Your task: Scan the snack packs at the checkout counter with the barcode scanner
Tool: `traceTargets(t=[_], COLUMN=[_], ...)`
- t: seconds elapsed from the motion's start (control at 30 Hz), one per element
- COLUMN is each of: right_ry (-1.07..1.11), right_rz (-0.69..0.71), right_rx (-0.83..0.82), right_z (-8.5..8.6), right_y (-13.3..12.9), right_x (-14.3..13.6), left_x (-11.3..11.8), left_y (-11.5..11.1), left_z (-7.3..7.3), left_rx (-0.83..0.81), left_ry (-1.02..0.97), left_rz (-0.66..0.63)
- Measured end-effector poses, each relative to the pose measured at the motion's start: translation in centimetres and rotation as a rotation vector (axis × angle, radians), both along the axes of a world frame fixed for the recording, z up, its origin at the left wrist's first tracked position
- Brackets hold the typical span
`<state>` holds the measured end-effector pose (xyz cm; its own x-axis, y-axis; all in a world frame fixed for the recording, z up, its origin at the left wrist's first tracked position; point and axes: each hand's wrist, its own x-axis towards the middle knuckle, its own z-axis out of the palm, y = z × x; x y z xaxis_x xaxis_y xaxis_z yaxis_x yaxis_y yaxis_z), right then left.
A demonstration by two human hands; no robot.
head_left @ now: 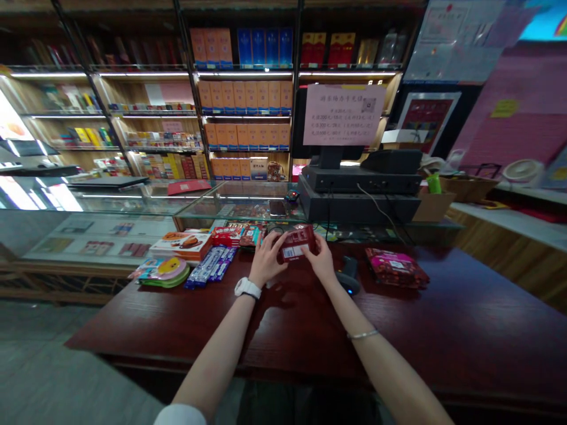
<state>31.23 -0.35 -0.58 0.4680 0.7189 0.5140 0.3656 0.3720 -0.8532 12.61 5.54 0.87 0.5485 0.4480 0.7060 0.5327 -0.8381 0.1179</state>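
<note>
Both my hands hold a small dark red snack packet point(296, 245) above the dark wooden counter point(443, 336). My left hand point(266, 260), with a white watch on its wrist, grips the packet's left end. My right hand point(321, 262), with a thin bracelet further up the arm, grips its right end. The packet's white barcode label faces me. A black barcode scanner point(348, 275) lies on the counter just right of my right hand.
Left of my hands lie blue bars point(211, 265), an orange biscuit box point(181, 244), a round pink-and-green packet point(162, 271) and red packets point(233, 235). A pink-red bag point(396, 267) lies to the right. A black till with a paper sign point(343, 115) stands behind; glass cases and shelves are beyond.
</note>
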Motion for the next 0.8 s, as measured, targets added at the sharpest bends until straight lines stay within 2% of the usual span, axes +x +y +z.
traceTargets(t=[0.2, 0.27, 0.37, 0.43, 0.57, 0.63, 0.73, 0.8], right_ry=[0.016, -0.046, -0.256, -0.418, -0.631, -0.721, -0.861, -0.931], right_rz=[-0.1, -0.162, -0.257, -0.315, -0.41, -0.438, -0.444, -0.425], right_rx=[-0.008, 0.007, 0.085, 0.146, 0.282, 0.357, 0.395, 0.392], right_z=[0.8, 1.1, 1.3, 1.2, 0.6, 0.2, -0.1, -0.2], right_y=[-0.6, -1.2, -2.0, -2.3, -2.3, -2.1, -2.0, -1.9], right_x=[-0.8, -1.4, -2.3, -2.6, -2.7, -2.7, -2.7, -2.9], left_x=[0.4, 0.5, 0.7, 0.9, 1.2, 1.5, 1.9, 2.2], left_y=[-0.3, -0.4, -0.2, 0.2, 0.9, 1.0, 0.6, 0.3], left_z=[-0.2, -0.1, 0.2, 0.2, -0.1, -0.2, -0.2, -0.1], left_rx=[-0.046, -0.082, -0.188, -0.351, -0.885, -1.101, -1.272, -1.314], left_ry=[-0.03, -0.039, -0.141, -0.281, -0.542, -0.624, -0.701, -0.752], left_rz=[0.007, -0.002, -0.05, -0.112, -0.303, -0.407, -0.517, -0.507])
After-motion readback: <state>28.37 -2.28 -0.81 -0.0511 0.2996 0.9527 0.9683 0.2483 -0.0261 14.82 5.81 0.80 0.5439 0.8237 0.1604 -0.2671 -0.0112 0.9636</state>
